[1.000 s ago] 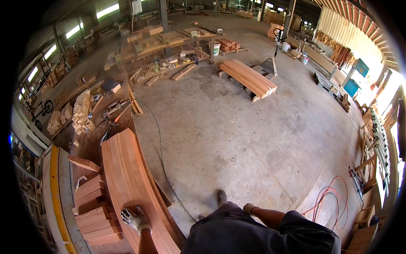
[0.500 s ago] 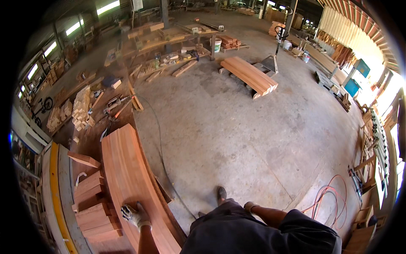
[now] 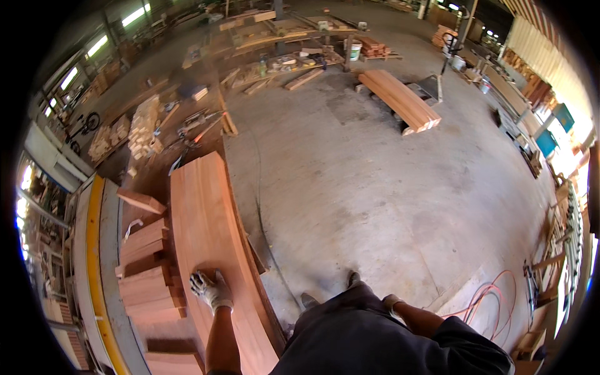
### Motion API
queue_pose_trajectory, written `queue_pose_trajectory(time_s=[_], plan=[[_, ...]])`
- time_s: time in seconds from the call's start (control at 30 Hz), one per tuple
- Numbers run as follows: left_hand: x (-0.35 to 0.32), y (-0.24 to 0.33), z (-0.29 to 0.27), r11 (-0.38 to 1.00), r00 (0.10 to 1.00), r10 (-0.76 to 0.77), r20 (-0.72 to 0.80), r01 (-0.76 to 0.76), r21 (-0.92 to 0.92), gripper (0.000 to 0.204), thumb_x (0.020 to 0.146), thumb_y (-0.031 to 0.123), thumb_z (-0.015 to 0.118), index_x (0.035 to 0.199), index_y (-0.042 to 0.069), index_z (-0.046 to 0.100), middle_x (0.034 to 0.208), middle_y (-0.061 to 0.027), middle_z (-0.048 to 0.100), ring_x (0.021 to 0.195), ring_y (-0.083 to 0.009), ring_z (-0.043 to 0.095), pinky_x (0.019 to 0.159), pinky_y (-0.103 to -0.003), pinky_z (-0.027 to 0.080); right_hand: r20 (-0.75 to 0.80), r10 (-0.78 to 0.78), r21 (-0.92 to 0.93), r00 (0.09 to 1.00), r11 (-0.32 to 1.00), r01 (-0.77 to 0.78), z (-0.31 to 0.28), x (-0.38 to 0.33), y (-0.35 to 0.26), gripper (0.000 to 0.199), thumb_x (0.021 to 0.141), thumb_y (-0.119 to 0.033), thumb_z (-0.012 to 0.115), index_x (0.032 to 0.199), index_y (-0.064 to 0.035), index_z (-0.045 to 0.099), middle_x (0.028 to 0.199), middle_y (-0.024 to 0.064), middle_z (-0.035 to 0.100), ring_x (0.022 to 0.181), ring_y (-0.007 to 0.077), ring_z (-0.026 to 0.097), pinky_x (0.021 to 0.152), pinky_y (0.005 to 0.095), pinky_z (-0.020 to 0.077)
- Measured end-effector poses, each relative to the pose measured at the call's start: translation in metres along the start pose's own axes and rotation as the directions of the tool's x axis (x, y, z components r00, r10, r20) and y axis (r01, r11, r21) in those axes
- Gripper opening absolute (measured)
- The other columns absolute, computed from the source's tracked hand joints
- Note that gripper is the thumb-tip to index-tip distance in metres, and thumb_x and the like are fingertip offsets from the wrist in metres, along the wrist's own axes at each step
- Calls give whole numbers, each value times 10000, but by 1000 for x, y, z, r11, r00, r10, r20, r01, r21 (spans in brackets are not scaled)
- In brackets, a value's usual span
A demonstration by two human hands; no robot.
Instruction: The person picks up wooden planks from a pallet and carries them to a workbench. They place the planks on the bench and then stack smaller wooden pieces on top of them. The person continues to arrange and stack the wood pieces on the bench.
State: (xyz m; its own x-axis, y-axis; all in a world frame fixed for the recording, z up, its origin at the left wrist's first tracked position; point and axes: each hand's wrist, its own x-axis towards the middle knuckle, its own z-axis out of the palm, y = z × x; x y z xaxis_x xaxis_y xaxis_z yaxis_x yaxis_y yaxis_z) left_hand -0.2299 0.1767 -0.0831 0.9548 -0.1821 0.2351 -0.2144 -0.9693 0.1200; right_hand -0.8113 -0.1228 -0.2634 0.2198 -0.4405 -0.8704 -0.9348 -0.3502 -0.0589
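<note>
My left hand (image 3: 211,290), in a pale work glove with dark fingertips, lies on a wide reddish-brown wooden plank (image 3: 203,225). Its thumb stands apart from the fingers, and the palm faces down on the wood. The plank stretches away from me along a workbench. To its left are several shorter wooden blocks (image 3: 145,294) in stacks, with one loose block (image 3: 142,201) lying at an angle beyond them. My right hand (image 3: 392,303) hangs beside my right thigh; only the glove's cuff area shows, and its fingers are hidden behind my clothing.
A hose (image 3: 262,231) runs over the concrete floor beside the bench. Ahead, a stack of long boards (image 3: 400,100) rests on a pallet jack. A coiled red hose (image 3: 484,300) lies at right. Small pale wood pieces (image 3: 145,128) and tools (image 3: 197,125) are at the bench's far end.
The whole view has shifted, with the plank and floor now farther right and higher in the picture. My left hand stays on the plank; my right hand is still by my thigh.
</note>
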Motion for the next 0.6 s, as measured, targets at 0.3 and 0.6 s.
queue_pose_trajectory(time_s=[0.3,0.6], plan=[[-35,-2,-3,1000,999,-7,35,8,-14,674,997,411,587,1487,-38,471,1561,-270,423,1476,-423,339,1234,-544,231,83,-158,-325,984,929,176,-10,21,32,360,918,-386,591,1190,-232,769,1263,104,714,1175,323,673,1018,439,527],[-102,35,-15,993,987,-116,110,119,-18,710,1003,442,576,1507,-38,439,1582,-264,399,1491,-412,323,1247,-524,212,14,-220,-62,975,973,221,-22,33,104,396,898,-442,608,1128,-175,789,1194,129,732,1144,316,686,974,387,542]])
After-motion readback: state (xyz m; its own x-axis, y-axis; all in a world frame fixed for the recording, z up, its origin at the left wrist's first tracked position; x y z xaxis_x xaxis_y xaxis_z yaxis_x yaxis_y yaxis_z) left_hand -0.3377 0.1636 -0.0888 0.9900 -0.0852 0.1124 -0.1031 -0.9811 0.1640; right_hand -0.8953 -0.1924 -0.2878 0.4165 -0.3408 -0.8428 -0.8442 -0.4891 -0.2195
